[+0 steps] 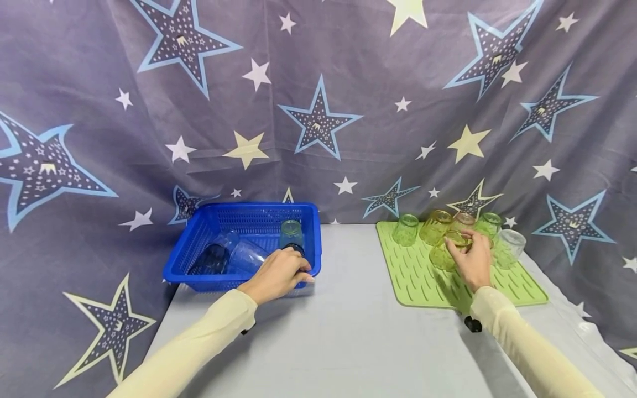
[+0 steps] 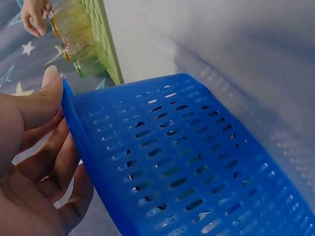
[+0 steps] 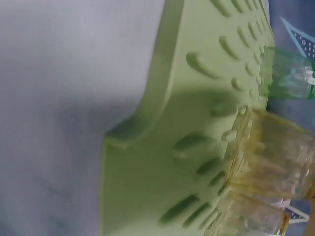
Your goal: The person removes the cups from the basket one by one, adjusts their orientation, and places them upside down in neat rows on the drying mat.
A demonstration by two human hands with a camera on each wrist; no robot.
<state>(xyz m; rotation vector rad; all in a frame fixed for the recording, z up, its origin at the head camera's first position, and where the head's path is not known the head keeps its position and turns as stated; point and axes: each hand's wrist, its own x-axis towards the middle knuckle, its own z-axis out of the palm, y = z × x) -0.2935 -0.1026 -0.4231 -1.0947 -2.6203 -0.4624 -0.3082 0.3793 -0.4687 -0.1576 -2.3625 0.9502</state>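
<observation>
My left hand (image 1: 282,272) reaches over the front right corner of a blue plastic basket (image 1: 171,271). Beside its fingers inside the basket is a dark glass (image 1: 294,247), partly covered by the hand. In the left wrist view the thumb (image 2: 49,91) stands by the rim and the bent fingers pass partly behind it; no glass shows in them. On a light green drying mat (image 1: 418,293), my right hand (image 1: 473,260) pinches the upper end of a yellow glass (image 1: 440,257). The right wrist view shows little of that hand.
Within the basket lie another dark glass (image 1: 213,258), a clear bluish glass (image 1: 249,256) and a green glass (image 1: 291,229). More tumblers stand on the mat: a green glass (image 1: 405,231), an amber glass (image 1: 434,224), a clear glass (image 1: 511,246). A star-patterned curtain (image 1: 348,50) hangs behind.
</observation>
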